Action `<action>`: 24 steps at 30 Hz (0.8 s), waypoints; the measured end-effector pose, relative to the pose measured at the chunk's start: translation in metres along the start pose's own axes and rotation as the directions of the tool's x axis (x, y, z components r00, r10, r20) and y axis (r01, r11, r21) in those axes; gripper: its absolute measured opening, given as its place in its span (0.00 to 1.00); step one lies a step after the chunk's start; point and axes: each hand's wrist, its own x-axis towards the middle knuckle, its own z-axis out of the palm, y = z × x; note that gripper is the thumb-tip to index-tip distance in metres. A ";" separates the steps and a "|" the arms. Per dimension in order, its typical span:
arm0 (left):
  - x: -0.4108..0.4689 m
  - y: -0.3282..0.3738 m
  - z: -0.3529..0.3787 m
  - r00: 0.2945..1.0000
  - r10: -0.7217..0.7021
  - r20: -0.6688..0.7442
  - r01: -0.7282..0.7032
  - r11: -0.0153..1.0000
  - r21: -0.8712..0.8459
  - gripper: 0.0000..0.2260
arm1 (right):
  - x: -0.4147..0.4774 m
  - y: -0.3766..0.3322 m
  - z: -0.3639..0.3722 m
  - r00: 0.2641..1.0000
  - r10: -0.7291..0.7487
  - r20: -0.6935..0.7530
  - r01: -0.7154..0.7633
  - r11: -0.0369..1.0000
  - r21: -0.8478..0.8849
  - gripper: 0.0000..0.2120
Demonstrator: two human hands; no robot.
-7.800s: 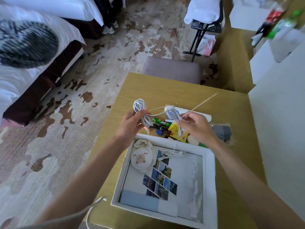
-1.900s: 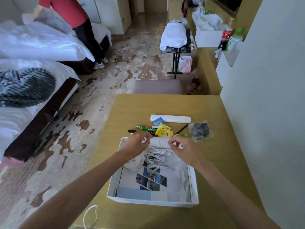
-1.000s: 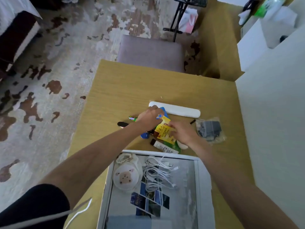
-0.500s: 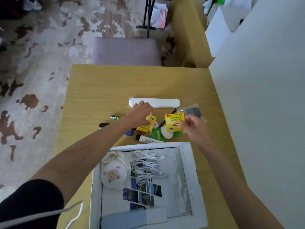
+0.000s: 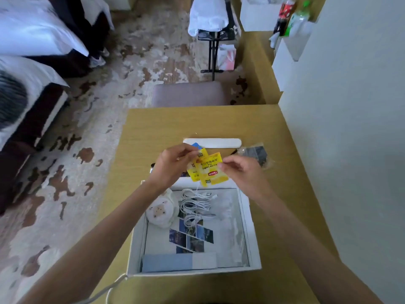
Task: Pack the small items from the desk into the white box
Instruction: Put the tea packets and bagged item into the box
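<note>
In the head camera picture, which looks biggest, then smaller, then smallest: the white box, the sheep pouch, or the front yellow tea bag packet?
1. white box
2. sheep pouch
3. front yellow tea bag packet. It is held up nearer the camera, so it looks close to the pouch; that order is unsure.

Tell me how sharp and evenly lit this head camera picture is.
Head view: soft daylight, no hard shadows on the desk; the Lipton tea bag packets are readable though soft; wide-angle distortion bends the wall edge and bed at the margins; the left hand and right hand show slight blur.
</note>
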 end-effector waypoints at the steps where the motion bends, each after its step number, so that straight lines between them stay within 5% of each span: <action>1: -0.012 0.005 0.000 1.000 -0.002 0.002 0.002 1.000 -0.010 0.07 | -0.004 -0.004 0.004 1.000 -0.021 0.010 0.020 1.000 0.004 0.03; 8: -0.081 0.018 0.010 0.999 -0.043 -0.005 0.042 0.996 -0.082 0.07 | -0.038 -0.011 0.016 0.998 -0.025 0.050 0.028 0.998 -0.058 0.04; 14: -0.102 0.004 0.050 0.983 -0.163 0.084 0.153 0.982 0.106 0.06 | -0.067 0.006 0.000 0.986 0.012 0.166 0.032 0.965 -0.260 0.07; 24: -0.115 -0.032 0.103 0.904 -0.103 0.415 -0.113 0.879 0.464 0.09 | -0.111 0.043 -0.001 0.966 0.099 0.237 0.129 0.612 -0.781 0.04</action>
